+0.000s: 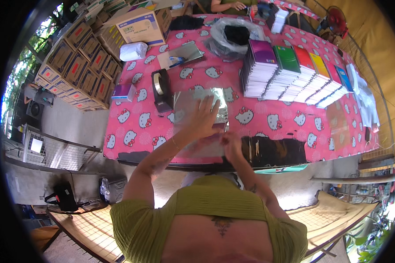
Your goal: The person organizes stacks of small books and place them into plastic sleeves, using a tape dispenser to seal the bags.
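Note:
A clear, shiny plastic sheet or bag lies on the table in front of me, with something purple showing at its near part. My left hand rests flat on the plastic, fingers stretched out. My right hand is closed beside the plastic's near right edge, slightly blurred; what its fingers pinch is too small to make out. Just left of the plastic stands a black tape dispenser with a roll of tape. A small stack of purple-covered notebooks sits farther left.
Tall stacks of spiral notebooks in several colours stand at the back right. Behind are a plastic bag with black contents, an open carton, and another person's hand. Stacked cartons rise left of the pink table.

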Tool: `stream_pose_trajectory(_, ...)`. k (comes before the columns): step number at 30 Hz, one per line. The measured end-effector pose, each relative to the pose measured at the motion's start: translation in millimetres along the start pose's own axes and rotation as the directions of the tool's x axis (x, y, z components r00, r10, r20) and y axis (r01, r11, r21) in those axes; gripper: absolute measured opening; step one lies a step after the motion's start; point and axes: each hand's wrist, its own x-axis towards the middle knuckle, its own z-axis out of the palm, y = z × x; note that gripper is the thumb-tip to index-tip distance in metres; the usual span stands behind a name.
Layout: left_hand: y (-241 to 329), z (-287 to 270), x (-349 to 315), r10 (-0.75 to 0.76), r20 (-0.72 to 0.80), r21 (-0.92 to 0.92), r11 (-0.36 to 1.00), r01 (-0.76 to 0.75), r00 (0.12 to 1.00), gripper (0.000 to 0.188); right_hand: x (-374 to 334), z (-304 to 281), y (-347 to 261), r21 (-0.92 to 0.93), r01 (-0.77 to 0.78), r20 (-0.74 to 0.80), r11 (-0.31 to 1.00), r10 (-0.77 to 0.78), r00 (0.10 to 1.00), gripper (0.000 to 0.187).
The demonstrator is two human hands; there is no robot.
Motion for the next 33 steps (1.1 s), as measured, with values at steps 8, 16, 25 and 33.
stream_pose_trajectory(8, -10, -10, -19, -0.479, 0.409, -0.637, 0.459, 0.619, 0.777, 0.087, -10, 71, -52, 0.573, -0.268, 0.370, 0.774, 0.048, 0.928, 0.069)
stream_pose_trajectory(16, -27, 35, -68, -0.493, 0.197, -0.922, 0.200, 0.331, 0.847, 0.067, 31, 38, -108, -0.653, 0.541, 0.551, 0.530, -0.159, 0.820, 0.070)
stream_pose_trajectory(25, -90, -3, -53, -0.727, -0.178, -0.861, 0.441, 0.252, 0.664, 0.032, -9, 98, -176, -0.649, 0.661, 0.409, 0.378, -0.559, 0.721, 0.031)
stream_pose_trajectory(33, -190, 43, -95, -0.900, 0.206, -0.912, -0.034, 0.409, 0.384, 0.019, -36, 145, -163, -0.732, 0.579, 0.681, -0.358, -0.353, 0.641, 0.036)
